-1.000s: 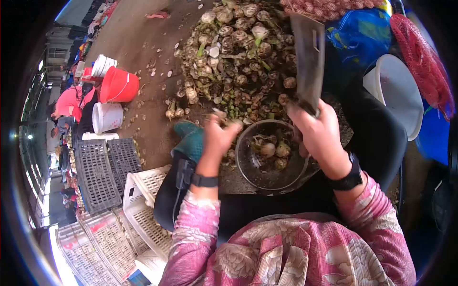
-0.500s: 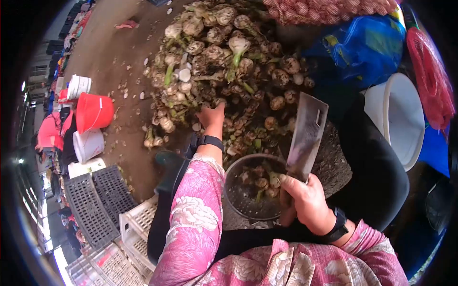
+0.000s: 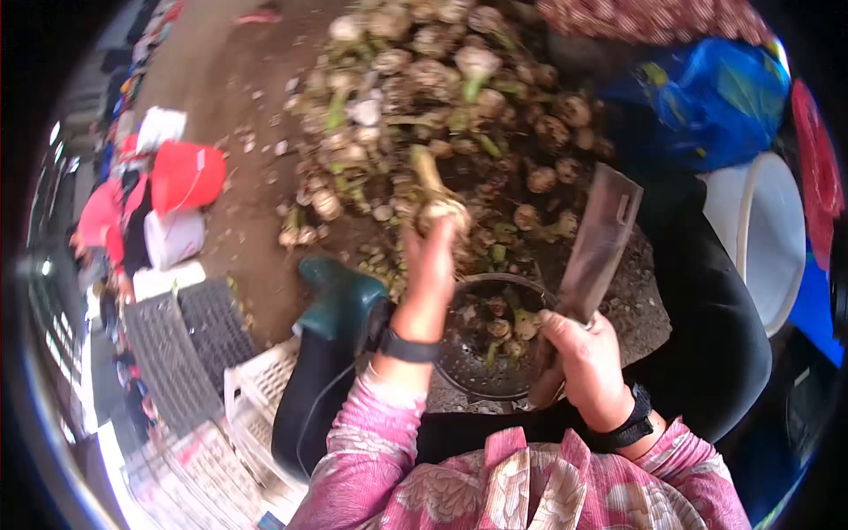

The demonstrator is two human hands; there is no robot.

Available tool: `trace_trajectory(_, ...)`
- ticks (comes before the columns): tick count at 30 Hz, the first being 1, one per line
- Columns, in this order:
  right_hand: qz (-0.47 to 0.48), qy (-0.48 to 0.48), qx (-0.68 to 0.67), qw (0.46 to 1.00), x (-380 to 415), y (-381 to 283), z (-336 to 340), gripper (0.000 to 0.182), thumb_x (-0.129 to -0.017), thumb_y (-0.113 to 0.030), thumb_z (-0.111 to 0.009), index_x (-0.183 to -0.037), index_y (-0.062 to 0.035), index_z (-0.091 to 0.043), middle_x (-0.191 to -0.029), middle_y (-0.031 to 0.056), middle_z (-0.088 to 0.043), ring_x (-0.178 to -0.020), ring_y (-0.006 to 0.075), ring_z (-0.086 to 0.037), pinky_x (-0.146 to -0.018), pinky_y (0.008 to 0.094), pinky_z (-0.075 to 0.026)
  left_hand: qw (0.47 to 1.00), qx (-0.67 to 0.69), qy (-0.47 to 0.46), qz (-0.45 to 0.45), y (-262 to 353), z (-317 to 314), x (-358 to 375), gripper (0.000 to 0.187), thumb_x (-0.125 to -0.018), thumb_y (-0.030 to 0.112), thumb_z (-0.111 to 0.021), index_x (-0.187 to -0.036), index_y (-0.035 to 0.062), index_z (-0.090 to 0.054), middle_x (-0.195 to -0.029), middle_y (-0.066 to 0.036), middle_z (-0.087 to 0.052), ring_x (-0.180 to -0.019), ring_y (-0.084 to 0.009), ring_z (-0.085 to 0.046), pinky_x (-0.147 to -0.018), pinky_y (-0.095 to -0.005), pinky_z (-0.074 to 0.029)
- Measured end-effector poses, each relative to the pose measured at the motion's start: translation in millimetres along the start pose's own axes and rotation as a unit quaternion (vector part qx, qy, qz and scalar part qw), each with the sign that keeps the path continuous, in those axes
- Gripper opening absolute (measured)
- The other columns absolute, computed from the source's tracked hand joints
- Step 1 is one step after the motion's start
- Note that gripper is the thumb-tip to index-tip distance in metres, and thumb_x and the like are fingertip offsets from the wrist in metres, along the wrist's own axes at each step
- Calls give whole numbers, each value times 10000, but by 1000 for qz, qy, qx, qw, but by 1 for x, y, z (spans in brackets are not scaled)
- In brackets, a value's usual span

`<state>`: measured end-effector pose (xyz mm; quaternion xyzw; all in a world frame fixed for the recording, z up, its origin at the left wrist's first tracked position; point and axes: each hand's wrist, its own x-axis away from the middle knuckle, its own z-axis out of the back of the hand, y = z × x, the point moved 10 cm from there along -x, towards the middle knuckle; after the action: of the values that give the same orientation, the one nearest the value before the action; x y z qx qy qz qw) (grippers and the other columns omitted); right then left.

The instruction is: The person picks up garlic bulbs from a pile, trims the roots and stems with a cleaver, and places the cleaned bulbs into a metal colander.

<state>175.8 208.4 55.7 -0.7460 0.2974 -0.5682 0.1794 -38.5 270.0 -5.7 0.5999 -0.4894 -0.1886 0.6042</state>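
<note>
the stalked bulb (image 3: 442, 210) juts forward from the left hand (image 3: 431, 262).

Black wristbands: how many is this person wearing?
2: the left wristband is behind the left hand; the right wristband is behind the right hand, which grips a cleaver. Sleeves could hide more.

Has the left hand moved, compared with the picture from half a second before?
Yes: against the metal colander, the left hand has come nearer, now holding a garlic bulb.
</note>
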Motion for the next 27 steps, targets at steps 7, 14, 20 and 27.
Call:
trace_trajectory(7,239,-135,8,962,51,-37,-42,308,-751,-68,-659,-1019,18,-534,-877,25,-578,-773,95,-535,-682,218,-446,955,-103,-263,-93,72,-47,155,369,-853,247,-536,-1126,11,-456,-1051,-65,-547,-970,-150,-509,-887,-291,-367)
trace_trajectory(14,117,-238,-62,962,91,-18,-65,289,-790,-143,-622,-1013,20,-537,-917,86,-606,-781,167,-583,-693,279,-481,810,-519,-154,-226,139,-17,220,754,-636,292,-737,-1242,59,-353,-1095,-181,-496,-1013,-308,-497,-899,-356,-380)
trace_trajectory(20,136,-241,-47,960,99,6,-80,250,-837,-126,-571,-1041,15,-537,-962,57,-591,-851,130,-558,-774,264,-447,940,-109,-259,-193,122,0,229,738,-659,217,-719,-1237,-2,-316,-1146,-70,-472,-1068,-160,-452,-942,-312,-334)
trace_trajectory(27,316,-126,204,918,76,-12,-64,230,-800,-176,-618,-919,17,-581,-755,83,-616,-676,165,-573,-640,274,-451,972,-56,-211,-89,92,15,204,676,-674,163,-699,-1214,-9,-331,-1087,-64,-520,-966,-131,-523,-851,-279,-425)
